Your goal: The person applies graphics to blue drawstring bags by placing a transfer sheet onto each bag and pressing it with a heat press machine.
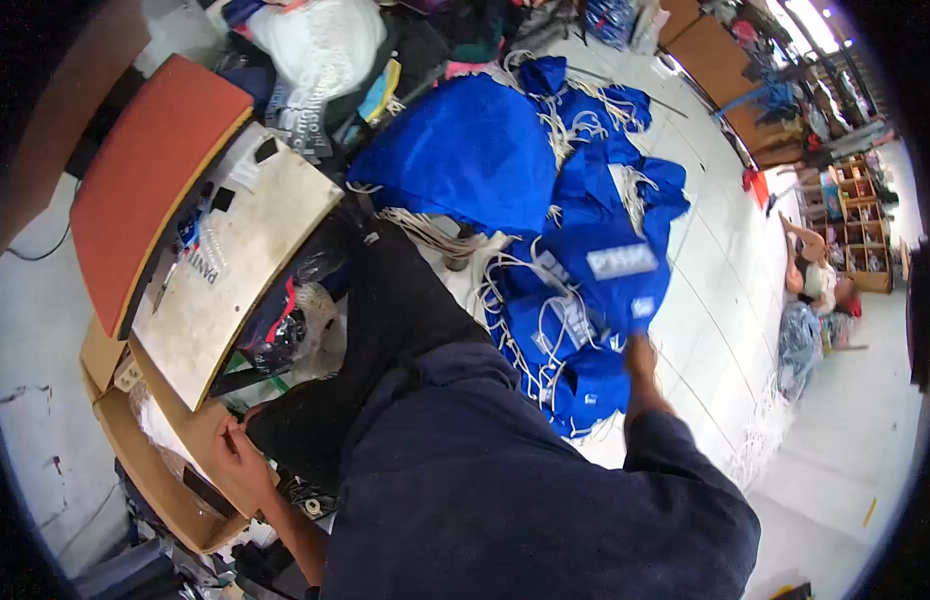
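Observation:
A blue drawstring bag with white print is at the end of my right hand, over a heap of similar blue bags with white cords on the tiled floor. The hand is blurred, its fingers closed on the bag's lower edge. On the other side, my left hand is beside my dark-clothed knee, above an open cardboard box. Its fingers are bent together near the thumb; whether anything small lies between them is too small to tell.
A low table with a pale top and a red-brown board stands at left. Bags and cloth are piled behind it. Another person is on the floor at far right, near wooden shelves.

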Demonstrator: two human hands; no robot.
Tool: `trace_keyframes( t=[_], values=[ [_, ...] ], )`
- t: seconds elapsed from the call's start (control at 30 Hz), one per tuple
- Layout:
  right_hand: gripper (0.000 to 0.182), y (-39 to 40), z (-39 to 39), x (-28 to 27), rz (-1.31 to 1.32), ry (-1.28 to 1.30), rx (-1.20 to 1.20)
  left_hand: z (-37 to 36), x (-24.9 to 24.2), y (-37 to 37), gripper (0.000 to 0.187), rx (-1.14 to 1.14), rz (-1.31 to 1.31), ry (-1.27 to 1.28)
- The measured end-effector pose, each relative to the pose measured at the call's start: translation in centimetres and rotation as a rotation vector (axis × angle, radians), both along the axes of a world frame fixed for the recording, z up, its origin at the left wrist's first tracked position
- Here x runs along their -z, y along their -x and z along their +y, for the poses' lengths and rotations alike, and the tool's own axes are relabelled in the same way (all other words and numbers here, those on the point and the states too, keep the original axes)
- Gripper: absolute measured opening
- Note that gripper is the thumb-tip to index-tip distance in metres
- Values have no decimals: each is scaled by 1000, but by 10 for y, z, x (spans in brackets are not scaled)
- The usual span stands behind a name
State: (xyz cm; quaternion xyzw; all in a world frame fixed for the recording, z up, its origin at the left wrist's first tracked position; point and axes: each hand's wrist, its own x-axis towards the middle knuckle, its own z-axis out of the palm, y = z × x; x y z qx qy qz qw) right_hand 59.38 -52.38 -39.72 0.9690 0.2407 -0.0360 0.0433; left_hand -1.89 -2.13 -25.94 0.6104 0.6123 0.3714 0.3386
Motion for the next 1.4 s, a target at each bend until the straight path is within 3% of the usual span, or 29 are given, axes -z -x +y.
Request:
trace_keyframes(
  t=[0.03, 0.1, 0.13, 0.2, 0.27, 0.3, 0.37, 0.4, 0.43, 0.47, 0.53, 0.63, 0.7, 0.77, 0.83, 0.9, 0.97, 1.03, 1.13, 1.2, 1.3, 1.4],
  values=[
    [29, 18, -10, 31, 406, 325, 209, 0, 3, 3, 23, 44, 42, 14],
    [40, 57, -20, 96, 737, 483, 36, -12, 1, -9, 22, -9, -1, -51],
    [37, 77, -12, 122, 679, 441, 43, -17, 0, -12, 21, 37, -14, -53],
    [34, 103, 85, 61, 964, 193, 323, -24, 9, -16, 18, 45, -57, -49],
    [32, 96, 142, 66, 807, 111, -142, -28, 26, -8, 16, 64, -4, -36],
    [33, 92, 186, 48, 839, 66, -170, -33, 15, -19, 15, 16, -68, 36],
    [27, 72, 255, 24, 683, -41, -678, -37, 17, -9, 15, 13, 1, -68],
    [24, 63, 285, 30, 623, -371, -855, -40, 23, -3, 15, -49, -29, -112],
    [20, 84, 326, -17, 741, -401, -621, -44, 25, 8, 16, -96, -57, -155],
    [17, 84, 355, -27, 671, -464, -784, -48, 15, 20, 16, -195, -39, -165],
    [17, 101, 404, -68, 703, -454, -890, -57, -12, 32, 15, -348, 114, -188],
    [15, 133, 449, -103, 724, -427, -1018, -71, -2, 71, 13, -625, -19, -107],
    [14, 141, 474, -114, 732, -392, -1100, -79, -3, 84, 13, -695, 31, -224],
    [15, 130, 504, -120, 471, -671, -1227, -87, -1, 85, 14, -756, -78, -169],
    [24, 75, 544, -100, 466, -757, -1067, -96, -3, 68, 14, -747, -76, -145],
    [46, 40, 563, -103, 300, -617, -842, -96, 1, 45, 14, -613, 53, 9],
    [68, 12, 563, -101, -62, -455, -1053, -94, 23, 19, 14, -459, -58, -67],
    [82, -5, 554, -90, -39, -311, -1069, -92, 30, -11, 13, -356, -109, -58],
    [64, -38, 539, -55, 127, -116, -871, -85, 39, -46, 12, -225, -130, -11],
    [60, -16, 533, -75, 178, -3, -730, -77, 45, -55, 11, -122, -106, -14],
    [57, -3, 528, -72, 126, -7, -650, -72, 47, -55, 11, -59, -80, 37],
    [57, 11, 540, -69, 136, -194, -724, -64, 53, -51, 12, -145, -164, 177]
  ],
)
